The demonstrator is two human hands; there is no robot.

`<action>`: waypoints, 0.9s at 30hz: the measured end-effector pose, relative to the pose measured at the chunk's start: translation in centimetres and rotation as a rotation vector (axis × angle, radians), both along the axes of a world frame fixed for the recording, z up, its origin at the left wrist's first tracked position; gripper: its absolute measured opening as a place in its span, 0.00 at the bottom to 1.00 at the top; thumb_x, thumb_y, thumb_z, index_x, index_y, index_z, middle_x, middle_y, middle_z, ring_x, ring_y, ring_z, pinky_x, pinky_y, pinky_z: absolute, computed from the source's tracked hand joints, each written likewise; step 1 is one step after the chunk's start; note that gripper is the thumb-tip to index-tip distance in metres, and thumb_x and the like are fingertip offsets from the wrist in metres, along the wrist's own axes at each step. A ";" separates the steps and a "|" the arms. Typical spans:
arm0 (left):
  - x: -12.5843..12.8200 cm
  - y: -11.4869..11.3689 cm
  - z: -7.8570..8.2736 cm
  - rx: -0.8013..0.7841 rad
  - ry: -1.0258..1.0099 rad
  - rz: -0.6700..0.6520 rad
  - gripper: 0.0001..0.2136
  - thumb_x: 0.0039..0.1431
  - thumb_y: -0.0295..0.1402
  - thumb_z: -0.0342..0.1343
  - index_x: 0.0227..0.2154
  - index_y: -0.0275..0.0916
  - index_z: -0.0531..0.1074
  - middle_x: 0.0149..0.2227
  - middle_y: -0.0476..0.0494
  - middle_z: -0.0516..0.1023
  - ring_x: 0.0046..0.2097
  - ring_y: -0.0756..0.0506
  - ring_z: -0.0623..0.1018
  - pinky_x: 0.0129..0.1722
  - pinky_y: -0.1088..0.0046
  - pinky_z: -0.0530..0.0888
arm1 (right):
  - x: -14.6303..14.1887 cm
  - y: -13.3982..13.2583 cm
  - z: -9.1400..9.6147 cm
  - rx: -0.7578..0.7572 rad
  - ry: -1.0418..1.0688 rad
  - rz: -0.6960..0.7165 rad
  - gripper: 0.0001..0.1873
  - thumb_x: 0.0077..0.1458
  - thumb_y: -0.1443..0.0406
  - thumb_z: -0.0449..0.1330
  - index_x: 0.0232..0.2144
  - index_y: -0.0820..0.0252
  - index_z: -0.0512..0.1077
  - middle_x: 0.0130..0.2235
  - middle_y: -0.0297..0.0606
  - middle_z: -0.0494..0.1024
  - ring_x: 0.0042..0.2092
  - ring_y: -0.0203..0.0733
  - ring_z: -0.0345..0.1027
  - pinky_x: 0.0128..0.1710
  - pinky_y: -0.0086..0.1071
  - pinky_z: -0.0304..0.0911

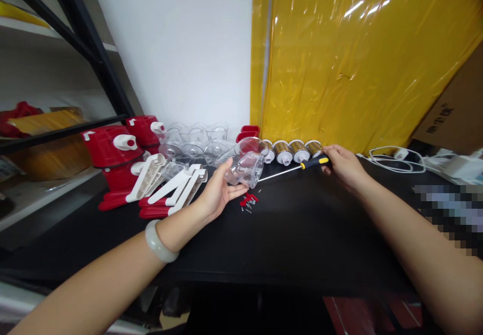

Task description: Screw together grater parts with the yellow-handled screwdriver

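Note:
My left hand (222, 189) grips a clear plastic hopper (247, 166), thumb on top and fingers beneath, above the black table (302, 234). In my right hand (345, 166) is a screwdriver (316, 163) with a black and yellow handle. Its long shaft points left, and the tip is near the hopper's lower right side; whether they touch I cannot tell. Just below the hopper lie small red parts (247, 199) and several loose screws (248, 207). Behind my right hand's tool stand several metal grater drums (299, 151) with white ends.
Red grater bodies (116, 154) stand at the left, with white and red crank handles (181, 189) before them. More clear hoppers (192, 141) and red pushers (249, 133) line the white wall (181, 48). A white cable (396, 161) lies at the right, by a yellow-wrapped panel (358, 63).

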State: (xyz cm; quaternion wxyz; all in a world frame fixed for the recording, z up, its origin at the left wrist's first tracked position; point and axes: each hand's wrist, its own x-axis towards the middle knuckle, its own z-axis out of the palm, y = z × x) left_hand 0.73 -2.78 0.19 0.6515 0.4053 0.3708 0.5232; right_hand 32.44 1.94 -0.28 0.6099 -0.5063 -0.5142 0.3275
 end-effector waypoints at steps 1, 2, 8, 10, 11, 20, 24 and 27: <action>0.0 0.0 0.0 0.005 0.002 0.001 0.30 0.55 0.51 0.59 0.56 0.41 0.65 0.51 0.32 0.77 0.45 0.36 0.81 0.52 0.54 0.73 | 0.0 0.0 0.0 -0.003 0.000 0.003 0.14 0.55 0.55 0.61 0.23 0.54 0.66 0.15 0.30 0.66 0.15 0.32 0.55 0.14 0.27 0.51; 0.0 0.0 0.0 0.009 0.001 0.001 0.29 0.55 0.51 0.59 0.56 0.40 0.65 0.51 0.32 0.77 0.45 0.36 0.81 0.52 0.54 0.73 | 0.0 0.0 0.0 -0.003 -0.001 0.007 0.14 0.55 0.55 0.61 0.23 0.54 0.66 0.15 0.30 0.66 0.15 0.32 0.55 0.14 0.27 0.51; 0.1 0.0 -0.1 0.030 -0.005 0.001 0.25 0.55 0.50 0.60 0.51 0.41 0.68 0.49 0.34 0.78 0.45 0.36 0.81 0.53 0.53 0.73 | -0.2 -0.2 0.2 -0.001 -0.012 0.002 0.13 0.55 0.56 0.61 0.23 0.54 0.66 0.15 0.31 0.66 0.16 0.33 0.55 0.14 0.27 0.51; 0.0 0.1 -0.2 0.032 -0.003 0.003 0.24 0.55 0.50 0.60 0.49 0.41 0.69 0.47 0.35 0.79 0.44 0.36 0.81 0.53 0.53 0.73 | -0.1 -0.2 0.3 -0.003 -0.006 -0.006 0.13 0.55 0.57 0.61 0.23 0.54 0.66 0.16 0.31 0.66 0.16 0.33 0.56 0.14 0.27 0.52; 0.0 0.1 -0.2 0.033 -0.001 0.004 0.24 0.55 0.50 0.61 0.48 0.40 0.69 0.47 0.35 0.79 0.44 0.37 0.81 0.52 0.53 0.73 | 0.0 -0.2 0.3 -0.004 -0.004 -0.010 0.12 0.55 0.57 0.61 0.23 0.54 0.66 0.16 0.31 0.66 0.16 0.33 0.56 0.14 0.27 0.52; 0.0 0.0 -0.2 -0.009 0.034 0.026 0.27 0.55 0.50 0.60 0.52 0.40 0.65 0.49 0.34 0.78 0.43 0.40 0.82 0.52 0.57 0.74 | 0.1 -0.2 0.5 0.002 -0.008 -0.089 0.11 0.54 0.61 0.60 0.22 0.55 0.66 0.15 0.29 0.65 0.14 0.32 0.55 0.12 0.25 0.51; 0.0 -0.1 0.0 -0.026 0.025 0.015 0.28 0.55 0.51 0.60 0.53 0.39 0.65 0.50 0.32 0.78 0.43 0.39 0.81 0.50 0.56 0.75 | 0.2 -0.3 0.8 0.013 0.012 -0.115 0.09 0.54 0.66 0.57 0.22 0.57 0.66 0.15 0.29 0.65 0.14 0.31 0.55 0.12 0.25 0.50; 0.0 -0.2 0.2 -0.018 -0.007 0.023 0.26 0.54 0.50 0.62 0.50 0.39 0.67 0.47 0.34 0.79 0.42 0.38 0.81 0.47 0.56 0.76 | 0.7 -0.4 1.1 0.070 0.096 -0.152 0.08 0.51 0.69 0.56 0.21 0.58 0.66 0.14 0.29 0.64 0.14 0.31 0.55 0.11 0.25 0.48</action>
